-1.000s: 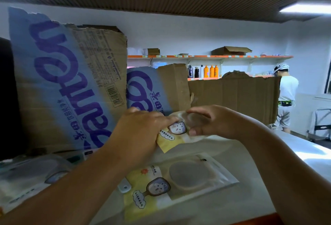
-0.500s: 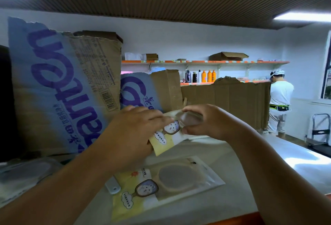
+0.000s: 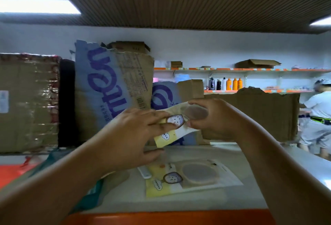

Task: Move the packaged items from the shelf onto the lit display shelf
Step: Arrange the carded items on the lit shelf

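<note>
A flat clear packet (image 3: 176, 126) with a yellow card and a round brownish pad is held up above the white shelf top (image 3: 250, 194). My right hand (image 3: 213, 117) grips its upper right end, thumb under and fingers over the pad. My left hand (image 3: 136, 135) holds the packet's left end, fingers on the front and thumb below. A second packet (image 3: 189, 178) of the same kind lies flat on the shelf top under my hands. More plastic-wrapped packets (image 3: 93, 196) lie partly hidden beneath my left forearm.
Torn cardboard boxes (image 3: 111, 95) with blue print stand upright behind my hands, and a taped box (image 3: 26, 102) stands at the left. A low cardboard panel (image 3: 250, 117) runs to the right. A person (image 3: 317, 113) stands at far right near wall shelves with bottles (image 3: 232, 84).
The view has swung left and pulled back, bringing the taped box into sight. Both hands still hold the packet, now a little higher above the shelf top.
</note>
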`<state>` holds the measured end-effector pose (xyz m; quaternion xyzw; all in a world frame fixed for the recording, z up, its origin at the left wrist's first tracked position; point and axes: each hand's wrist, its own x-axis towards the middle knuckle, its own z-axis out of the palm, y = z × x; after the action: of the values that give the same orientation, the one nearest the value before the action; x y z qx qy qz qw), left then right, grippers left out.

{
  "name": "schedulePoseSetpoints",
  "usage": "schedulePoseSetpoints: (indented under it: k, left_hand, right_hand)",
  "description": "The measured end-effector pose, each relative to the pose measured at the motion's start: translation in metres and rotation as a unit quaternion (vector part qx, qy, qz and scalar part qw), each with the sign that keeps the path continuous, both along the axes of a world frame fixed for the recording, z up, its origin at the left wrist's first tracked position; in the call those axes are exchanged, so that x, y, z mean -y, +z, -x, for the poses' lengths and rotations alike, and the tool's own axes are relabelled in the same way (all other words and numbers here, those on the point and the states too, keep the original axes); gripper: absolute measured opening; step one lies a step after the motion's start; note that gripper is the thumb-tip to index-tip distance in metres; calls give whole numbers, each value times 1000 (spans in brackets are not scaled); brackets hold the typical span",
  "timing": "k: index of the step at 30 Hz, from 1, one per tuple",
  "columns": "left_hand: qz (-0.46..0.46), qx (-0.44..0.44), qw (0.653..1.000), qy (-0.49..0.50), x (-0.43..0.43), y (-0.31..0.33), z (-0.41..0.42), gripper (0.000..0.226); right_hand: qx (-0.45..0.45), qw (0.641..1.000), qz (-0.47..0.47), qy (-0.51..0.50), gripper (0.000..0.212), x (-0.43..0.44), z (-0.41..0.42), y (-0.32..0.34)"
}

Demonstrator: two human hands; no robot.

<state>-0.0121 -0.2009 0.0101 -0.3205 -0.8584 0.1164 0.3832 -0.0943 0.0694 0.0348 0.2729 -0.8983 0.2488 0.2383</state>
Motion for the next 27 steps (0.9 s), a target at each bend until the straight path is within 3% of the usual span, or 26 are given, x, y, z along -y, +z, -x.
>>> schedulePoseSetpoints:
  k: [7,10,18,23,25,27]
  left_hand:
    - [-17,-50,998,44,86,12,-52,62]
    - [-27,-59,995,74,140,16,-86,53]
    - [-65,-63,975,201,297,16,-212,59]
    - [-97,-75,952,280,383,4,-296,56]
    - [-108,-71,942,311,413,-2,-323,60]
    - [-116,-59,935,330,439,-9,-346,63]
  right_hand:
    - [10,998,-18,57,71,96,-49,29]
    - [-10,997,-29,74,88,164,-71,33]
    - [-22,980,-45,195,69,364,-149,29]
    - [-35,964,-41,260,69,479,-200,19]
    - [-34,956,-36,289,80,520,-220,14]
    - [-30,948,-40,314,75,554,-237,9]
